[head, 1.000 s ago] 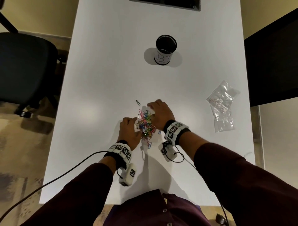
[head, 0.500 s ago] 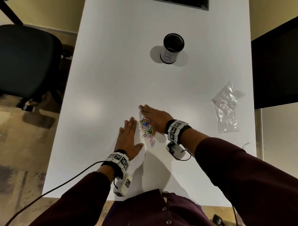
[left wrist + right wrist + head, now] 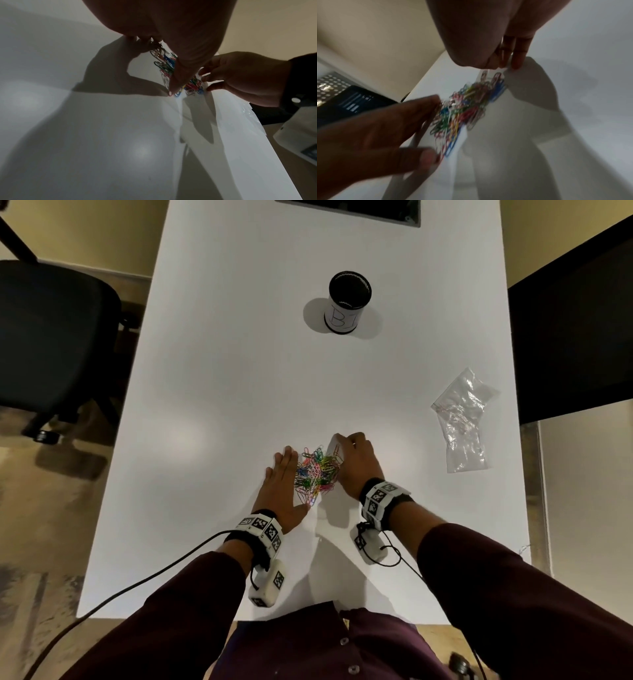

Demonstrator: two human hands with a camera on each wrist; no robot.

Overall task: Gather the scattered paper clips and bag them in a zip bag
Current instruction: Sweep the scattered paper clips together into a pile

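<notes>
A heap of coloured paper clips lies near the front middle of the white table, partly on a small white sheet of paper. My left hand lies with straight fingers against the heap's left side. On the heap's right side, my right hand pinches the far edge of the sheet and curls it up. The wrist views show the clips between both hands. A crumpled clear zip bag lies apart at the right, untouched.
A black cup with a white label stands at the back middle of the table. A black chair is to the left, a dark panel to the right, and a dark slab sits at the far edge.
My left hand slid right until it touched the heap. My right hand went from lying flat over the clips to pinching and lifting the sheet's edge. The heap is more tightly bunched.
</notes>
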